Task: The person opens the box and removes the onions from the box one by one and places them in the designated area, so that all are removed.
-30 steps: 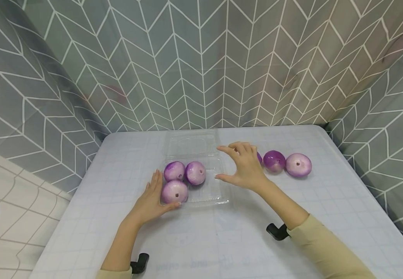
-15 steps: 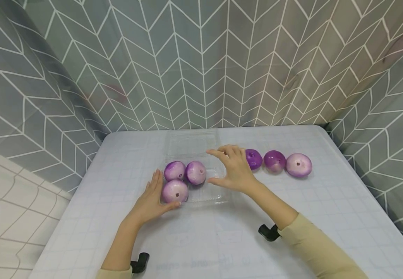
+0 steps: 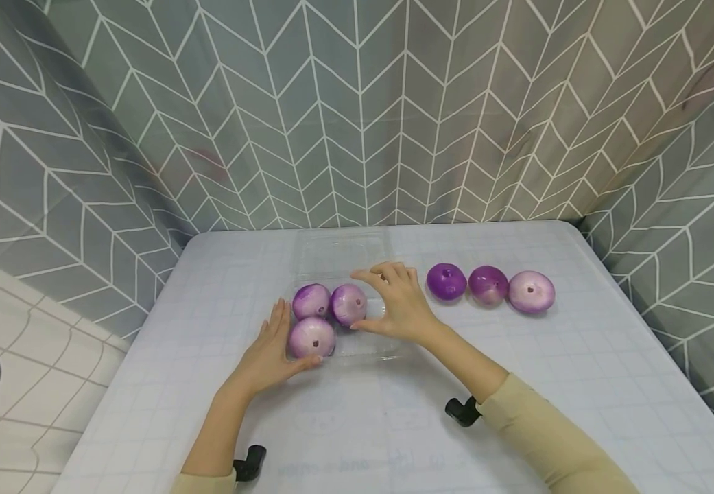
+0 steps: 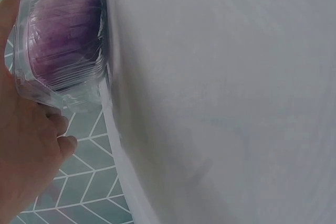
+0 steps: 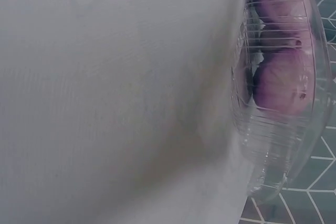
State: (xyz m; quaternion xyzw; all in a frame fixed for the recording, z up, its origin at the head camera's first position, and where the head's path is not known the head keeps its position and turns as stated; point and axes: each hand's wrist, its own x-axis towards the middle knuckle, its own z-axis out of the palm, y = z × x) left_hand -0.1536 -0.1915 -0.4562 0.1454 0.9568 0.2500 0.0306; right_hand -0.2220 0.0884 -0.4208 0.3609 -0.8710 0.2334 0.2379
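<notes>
My left hand point(image 3: 268, 353), fingers straight, touches plastic clamshell point(image 3: 359, 346); right hand point(image 3: 401, 307), thumb and fingers apart, by red onion point(image 3: 346, 304) inside. Lettering point(image 3: 354, 466) nearer me, illegible.

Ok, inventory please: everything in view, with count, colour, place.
Clear rectangular plastic container: 1, transparent, mid-table, lid open backward
Round mottled onions: 3, purple and whitish, inside container, toward its left
Round glossy onions: 2, mostly deep purple, right of container
Round pale onion: 1, pinkish white, right end of that row
Rectangular table: 1, white, beneath them
Chevron-patterned fabric: count unclear, grey-green and white, behind and beside table
Tile-patterned surface: 1, white, far left
Elbow-shaped pieces: 2, black, at cuffs
Sleeves: 2, beige, forearms
Left grip: 1, bare, container's left side
Right grip: 1, bare, over container
</notes>
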